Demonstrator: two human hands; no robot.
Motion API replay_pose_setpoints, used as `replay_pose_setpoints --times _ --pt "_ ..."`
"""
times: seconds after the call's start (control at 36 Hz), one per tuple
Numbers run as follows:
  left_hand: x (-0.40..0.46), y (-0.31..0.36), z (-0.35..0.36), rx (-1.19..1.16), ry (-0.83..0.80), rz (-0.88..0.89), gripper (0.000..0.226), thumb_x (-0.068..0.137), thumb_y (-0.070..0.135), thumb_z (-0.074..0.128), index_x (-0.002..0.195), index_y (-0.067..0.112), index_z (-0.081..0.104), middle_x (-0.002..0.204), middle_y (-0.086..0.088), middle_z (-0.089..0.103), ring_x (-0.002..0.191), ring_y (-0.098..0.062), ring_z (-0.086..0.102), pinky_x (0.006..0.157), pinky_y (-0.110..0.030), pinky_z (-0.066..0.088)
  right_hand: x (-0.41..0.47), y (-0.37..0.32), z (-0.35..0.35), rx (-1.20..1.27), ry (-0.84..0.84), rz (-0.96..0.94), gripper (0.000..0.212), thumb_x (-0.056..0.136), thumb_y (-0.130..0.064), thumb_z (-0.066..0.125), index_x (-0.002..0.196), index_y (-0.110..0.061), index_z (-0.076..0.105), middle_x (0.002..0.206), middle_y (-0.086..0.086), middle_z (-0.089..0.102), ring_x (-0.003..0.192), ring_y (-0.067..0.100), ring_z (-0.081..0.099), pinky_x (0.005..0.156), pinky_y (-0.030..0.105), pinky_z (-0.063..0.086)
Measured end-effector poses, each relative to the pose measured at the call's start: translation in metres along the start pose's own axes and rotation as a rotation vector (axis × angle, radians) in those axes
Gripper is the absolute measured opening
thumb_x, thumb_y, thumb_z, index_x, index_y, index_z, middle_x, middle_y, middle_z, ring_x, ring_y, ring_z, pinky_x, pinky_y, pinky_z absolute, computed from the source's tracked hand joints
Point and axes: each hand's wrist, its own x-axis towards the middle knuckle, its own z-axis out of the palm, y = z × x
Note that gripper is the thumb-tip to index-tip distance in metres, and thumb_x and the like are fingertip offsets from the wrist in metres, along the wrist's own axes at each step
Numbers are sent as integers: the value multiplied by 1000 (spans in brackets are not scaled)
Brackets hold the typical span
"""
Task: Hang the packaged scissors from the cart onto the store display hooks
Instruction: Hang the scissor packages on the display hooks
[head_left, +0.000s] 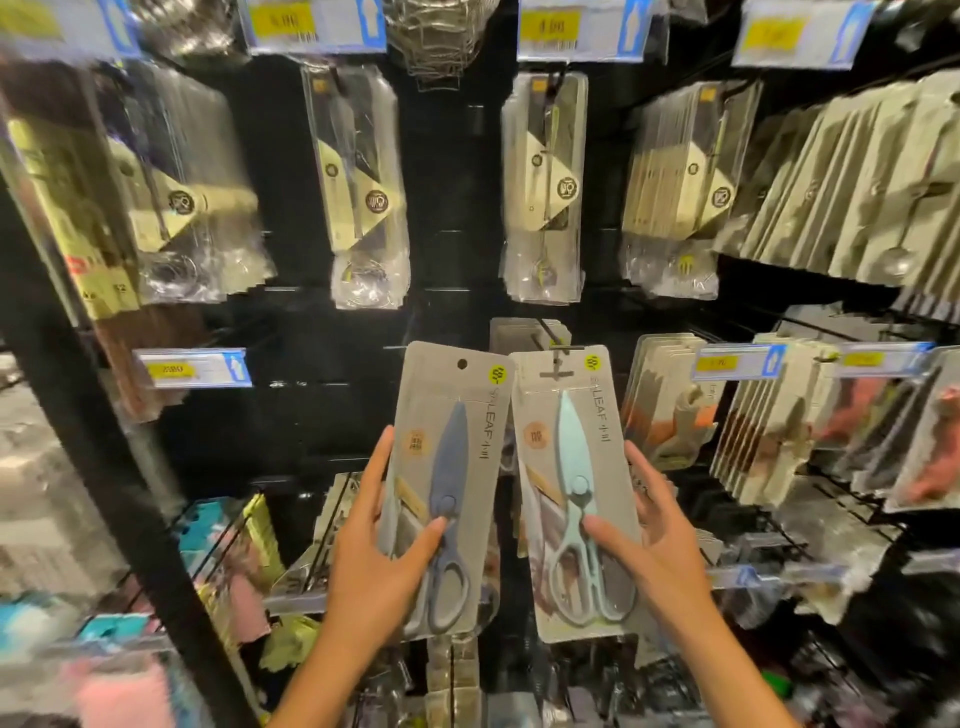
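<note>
the left hand grips a grey-blue packaged scissors by its lower left edge, thumb pressed across the front near the pivot and fingers curled behind the card. its round hang hole at the top is free of any hook. the right hand grips a mint-green packaged scissors by the lower right edge, thumb on the front below the pivot, fingers wrapped behind. the top of this pack sits at the tip of a black display hook in the middle of the dark pegboard (whether the hook passes through the slot, i cannot tell). the two packs are side by side, their inner edges touching near the top. clear-bagged utensil packs hang on the upper row, beneath yellow price tags.
</note>
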Motion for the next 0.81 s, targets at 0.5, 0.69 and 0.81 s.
replay_pose_setpoints --times 0.5,0.69,0.81 --pt "17 1 20 19 54 7 95 83 17 79 153 52 26 154 31 38 141 -7 44 109 -51 48 28 29 -5 -8 -58 47 86 82 -8 80 148 -44 39 132 -23 63 116 3 65 85 21 58" --pt "27 2 21 39 59 2 97 81 20 80 151 58 25 153 28 40 140 -7 46 106 -51 51 41 41 9 -253 -86 -17 87 97 -24 66 151 -61 8 153 -32 33 131 -6 47 105 21 44" --pt "32 6 22 64 70 5 96 80 23 81 150 58 25 151 35 37 140 -2 44 106 -50 50 55 50 19 -436 -56 -24 89 98 -37 61 149 -63 -6 151 -18 41 123 6 55 94 26 50"
